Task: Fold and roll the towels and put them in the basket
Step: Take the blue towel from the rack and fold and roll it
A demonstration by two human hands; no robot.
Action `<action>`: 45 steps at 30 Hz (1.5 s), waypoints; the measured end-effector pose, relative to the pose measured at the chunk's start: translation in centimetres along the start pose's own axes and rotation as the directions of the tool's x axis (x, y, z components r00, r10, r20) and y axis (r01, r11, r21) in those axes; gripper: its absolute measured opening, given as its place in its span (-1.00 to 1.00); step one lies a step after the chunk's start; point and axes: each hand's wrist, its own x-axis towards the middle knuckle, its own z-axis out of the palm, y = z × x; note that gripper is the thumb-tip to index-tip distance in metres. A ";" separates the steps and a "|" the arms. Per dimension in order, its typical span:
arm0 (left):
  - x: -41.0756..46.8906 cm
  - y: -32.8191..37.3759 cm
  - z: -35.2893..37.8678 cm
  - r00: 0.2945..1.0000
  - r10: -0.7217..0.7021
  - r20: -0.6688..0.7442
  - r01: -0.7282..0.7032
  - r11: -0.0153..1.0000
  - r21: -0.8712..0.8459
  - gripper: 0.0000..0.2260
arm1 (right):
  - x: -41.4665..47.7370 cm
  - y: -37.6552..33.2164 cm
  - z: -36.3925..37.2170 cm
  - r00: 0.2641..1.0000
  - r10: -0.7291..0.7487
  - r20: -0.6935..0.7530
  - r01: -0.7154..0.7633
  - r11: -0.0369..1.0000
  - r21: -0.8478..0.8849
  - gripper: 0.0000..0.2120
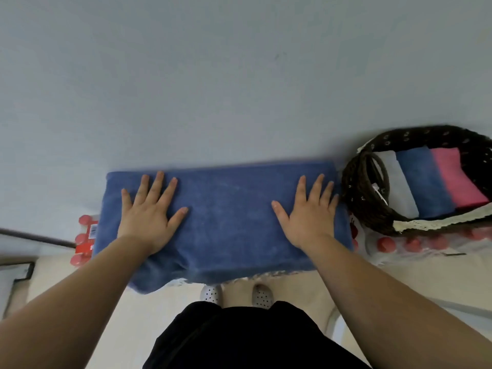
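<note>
We look down from head height at a folded blue towel (pixel 226 217) lying across the middle of the frame on a pale grey-blue surface (pixel 213 75), its near edge drooping over the surface's front edge. The left hand (pixel 149 214) lies flat on the towel's left part, palm down, fingers spread wide, gripping nothing. The right hand (pixel 308 214) lies flat on the towel's right part in the same way, fingers fanned out and empty. Both bare forearms run in from the lower corners of the frame.

At the right edge sits a dark woven basket (pixel 356 198) with a cream lace trim, just beside the towel's right end. Inside it three rolled towels lie side by side: a white one (pixel 396 182), a blue one (pixel 423 182) and a pink one (pixel 458 179).

Red-capped bottles (pixel 386 243) in clear wrap show below the basket and at the towel's left end. At the bottom centre we see dark clothing (pixel 239 339) and two white perforated shoes (pixel 262 295) on a cream floor.
</note>
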 end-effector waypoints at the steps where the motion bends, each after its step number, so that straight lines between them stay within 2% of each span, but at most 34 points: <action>1: -0.3 0.4 0.0 1.000 -0.028 -0.007 0.028 1.000 -0.008 -0.30 | 0.1 0.2 -0.2 1.000 0.007 -0.004 -0.007 1.000 -0.001 -0.05; 3: -1.0 0.9 0.0 0.996 -0.091 -0.013 0.090 0.996 -0.023 -0.32 | -0.2 -0.3 -0.5 0.997 -0.070 -0.027 0.070 0.998 -0.004 -0.08; 5: -2.1 1.0 -0.1 0.985 -0.173 -0.028 0.171 0.984 -0.058 -0.36 | -0.9 -2.0 -0.8 0.965 -0.259 -0.047 0.259 0.966 -0.011 -0.14; 9: -5.6 0.2 -0.3 0.918 -0.390 -0.073 0.374 0.911 -0.173 -0.44 | -2.8 -7.2 -1.3 0.820 -0.570 -0.049 0.571 0.820 0.016 -0.21; 13: -9.3 -3.3 0.3 0.799 -0.591 -0.111 0.536 0.783 -0.316 -0.48 | -4.3 -12.3 -1.6 0.702 -0.712 0.029 0.712 0.702 -0.002 -0.23; 15: -10.4 -5.2 0.5 0.744 -0.669 -0.006 0.598 0.669 -0.442 -0.51 | -4.9 -14.6 -1.7 0.666 -0.743 0.068 0.745 0.667 -0.006 -0.24; 16: -10.7 -6.0 0.5 0.717 -0.692 0.084 0.613 0.569 -0.549 -0.53 | -5.3 -15.8 -1.7 0.650 -0.756 0.082 0.759 0.652 -0.006 -0.24; 18: -10.8 -7.0 0.0 0.678 -0.672 0.299 0.620 0.303 -0.724 -0.58 | -5.9 -18.0 -1.4 0.618 -0.779 0.103 0.784 0.621 -0.010 -0.24; 19: -10.7 -7.4 -0.1 0.674 -0.637 0.374 0.620 0.213 -0.755 -0.62 | -6.1 -19.1 -1.1 0.607 -0.786 0.112 0.792 0.610 -0.011 -0.25; 20: -10.5 -7.8 0.0 0.682 -0.609 0.404 0.615 0.180 -0.767 -0.66 | -6.2 -19.9 -0.9 0.601 -0.790 0.118 0.796 0.605 -0.010 -0.26; 22: -9.8 -9.1 0.2 0.689 -0.580 0.435 0.602 0.123 -0.789 -0.69 | -6.4 -21.5 -0.2 0.608 -0.784 0.125 0.790 0.613 -0.003 -0.28; 26: -7.9 -11.8 0.5 0.672 -0.430 0.603 0.624 -0.109 -0.773 -0.65 | -6.9 -24.3 0.8 0.651 -0.744 0.152 0.749 0.662 0.032 -0.32; 29: -6.6 -12.9 1.2 0.693 -0.286 0.661 0.656 -0.128 -0.743 -0.63 | -7.3 -25.3 1.5 0.672 -0.710 0.211 0.729 0.684 -0.022 -0.35; 32: -5.7 -14.1 1.4 0.696 -0.202 0.689 0.669 -0.167 -0.724 -0.60 | -7.7 -25.5 1.9 0.698 -0.682 0.219 0.709 0.702 -0.074 -0.37; 36: -5.0 -15.5 1.6 0.735 -0.099 0.671 0.662 -0.111 -0.741 -0.76 | -7.9 -25.8 1.8 0.737 -0.648 0.192 0.663 0.749 -0.018 -0.38; 38: -4.7 -16.1 1.9 0.747 -0.079 0.660 0.649 -0.124 -0.750 -0.84 | -8.2 -26.3 1.7 0.760 -0.628 0.167 0.634 0.773 0.026 -0.37; 42: -4.5 -16.7 1.8 0.791 -0.140 0.596 0.550 -0.264 -0.792 -0.94 | -8.7 -28.0 0.3 0.816 -0.559 0.146 0.557 0.829 0.057 -0.31; 45: -5.1 -16.6 1.0 0.857 -0.156 0.492 0.456 -0.218 -0.863 -0.95 | -8.1 -29.4 -1.1 0.856 -0.506 0.107 0.500 0.862 0.082 -0.40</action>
